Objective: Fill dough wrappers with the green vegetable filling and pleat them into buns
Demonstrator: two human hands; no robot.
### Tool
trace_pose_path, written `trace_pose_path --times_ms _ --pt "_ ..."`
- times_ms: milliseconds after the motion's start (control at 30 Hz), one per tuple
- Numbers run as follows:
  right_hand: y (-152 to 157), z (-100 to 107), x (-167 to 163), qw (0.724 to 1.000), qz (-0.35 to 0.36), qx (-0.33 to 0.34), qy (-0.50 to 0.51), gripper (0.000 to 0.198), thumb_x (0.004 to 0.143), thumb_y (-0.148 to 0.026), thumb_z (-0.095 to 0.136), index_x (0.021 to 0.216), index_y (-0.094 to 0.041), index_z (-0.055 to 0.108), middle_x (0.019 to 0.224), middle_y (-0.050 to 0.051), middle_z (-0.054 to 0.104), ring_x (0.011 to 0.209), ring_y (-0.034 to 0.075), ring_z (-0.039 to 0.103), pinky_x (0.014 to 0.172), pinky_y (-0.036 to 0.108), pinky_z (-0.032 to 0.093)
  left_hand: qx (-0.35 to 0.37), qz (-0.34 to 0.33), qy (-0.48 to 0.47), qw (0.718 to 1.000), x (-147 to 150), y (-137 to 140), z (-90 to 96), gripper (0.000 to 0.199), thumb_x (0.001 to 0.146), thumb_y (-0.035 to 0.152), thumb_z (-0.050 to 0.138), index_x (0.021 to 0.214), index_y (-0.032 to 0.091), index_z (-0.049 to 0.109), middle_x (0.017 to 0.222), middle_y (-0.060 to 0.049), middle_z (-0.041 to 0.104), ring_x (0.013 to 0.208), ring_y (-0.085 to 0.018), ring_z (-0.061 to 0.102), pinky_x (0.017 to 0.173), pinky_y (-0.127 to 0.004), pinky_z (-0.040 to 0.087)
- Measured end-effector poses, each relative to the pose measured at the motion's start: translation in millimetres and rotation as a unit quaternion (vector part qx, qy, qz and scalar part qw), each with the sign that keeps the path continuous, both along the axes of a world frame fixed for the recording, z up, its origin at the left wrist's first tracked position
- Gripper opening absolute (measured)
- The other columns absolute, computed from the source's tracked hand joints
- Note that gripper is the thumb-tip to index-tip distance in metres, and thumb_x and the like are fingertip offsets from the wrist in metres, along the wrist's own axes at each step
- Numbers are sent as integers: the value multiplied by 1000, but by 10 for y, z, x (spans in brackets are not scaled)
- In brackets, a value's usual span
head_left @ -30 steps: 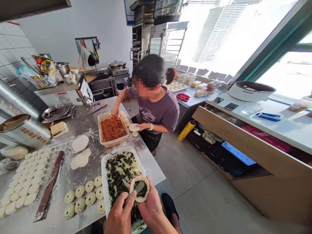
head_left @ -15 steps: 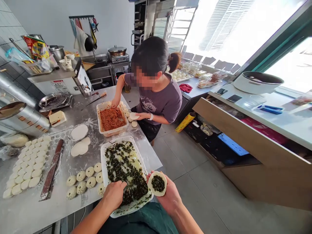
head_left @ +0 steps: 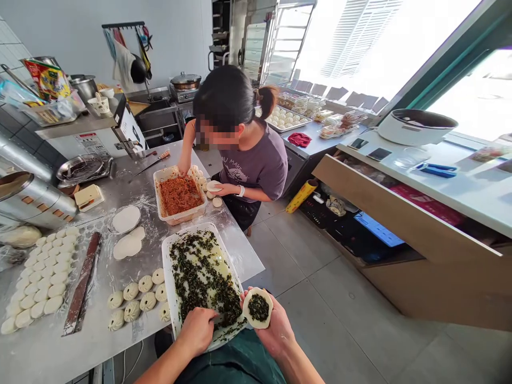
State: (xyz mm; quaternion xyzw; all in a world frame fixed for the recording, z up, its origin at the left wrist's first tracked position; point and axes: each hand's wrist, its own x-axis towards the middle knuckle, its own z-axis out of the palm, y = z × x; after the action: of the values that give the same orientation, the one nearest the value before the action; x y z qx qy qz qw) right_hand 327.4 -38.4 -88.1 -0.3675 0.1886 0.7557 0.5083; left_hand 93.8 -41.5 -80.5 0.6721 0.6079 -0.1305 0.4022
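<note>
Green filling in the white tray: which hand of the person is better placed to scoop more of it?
Probably the left hand. It rests in the white tray on the green filling and seems to grip a utensil, mostly hidden. The right hand is occupied, cupping a dough wrapper beside the tray.

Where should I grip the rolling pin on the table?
Grip the rolling pin around its middle, coming from above. It lies flat on the floured table, free along its length, with dough balls close on its left, so close across its width.
</note>
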Motion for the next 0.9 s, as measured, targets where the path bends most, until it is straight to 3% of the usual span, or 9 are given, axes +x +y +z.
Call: trace_pose_path --times_ms 300,367,433,533,633,700,800,900 --pt "-45 -51 -19 999 -32 -24 7 27 91 -28 65 96 -5 78 92 17 81 87 27 76 80 38 65 -33 33 -85 995 136 71 -12 48 83 20 50 121 28 78 130 0 77 127 -21 67 116 -32 44" --pt "-54 -27 0 999 -36 -23 -1 26 91 -29 65 97 -6 77 92 16 81 88 26 76 81 38 65 -54 52 -117 990 112 81 3 46 81 21 52 117 28 80 120 0 81 117 -21 71 108 -31 49" --pt "-55 -13 43 999 -47 -19 -19 25 91 -31 66 98 -9 78 92 14 81 88 26 76 82 39 65 -87 77 -144 983 81 87 -2 43 80 24 53 113 27 81 102 -1 84 92 -19 74 86 -29 54" --pt "-48 -32 131 996 -74 -16 -45 23 90 -33 66 97 -13 77 91 12 81 90 27 77 81 40 66 -140 123 -173 967 40 109 -51 48 80 30 53 120 21 78 84 -3 81 55 -12 56 56 -26 42" --pt "-39 -69 188 994 -79 -18 -69 20 88 -32 68 94 -14 76 88 12 81 88 27 76 77 38 65 -166 160 -198 953 11 175 -58 54 79 34 56 128 15 73 81 -4 77 47 -7 42 49 -23 32" --pt "-34 -62 171 994 -75 -17 -84 18 85 -31 73 92 -14 76 86 10 81 86 25 76 75 36 65 -164 173 -210 948 5 235 41 54 81 34 57 129 14 72 80 -3 75 47 -6 41 49 -23 32" --pt "-3 33 34 994 -67 1 -83 22 79 -34 81 91 -15 76 84 6 81 81 24 75 72 35 64 -107 166 -221 955 47 288 354 47 89 33 53 131 22 71 83 -1 76 54 -8 51 55 -23 43" --pt "95 205 -191 998 -53 26 -35 27 79 -36 82 94 -14 77 83 6 80 78 23 73 71 34 63 75 104 -206 970 155 234 647 41 99 30 47 134 32 68 106 -2 78 91 -14 71 87 -27 58"
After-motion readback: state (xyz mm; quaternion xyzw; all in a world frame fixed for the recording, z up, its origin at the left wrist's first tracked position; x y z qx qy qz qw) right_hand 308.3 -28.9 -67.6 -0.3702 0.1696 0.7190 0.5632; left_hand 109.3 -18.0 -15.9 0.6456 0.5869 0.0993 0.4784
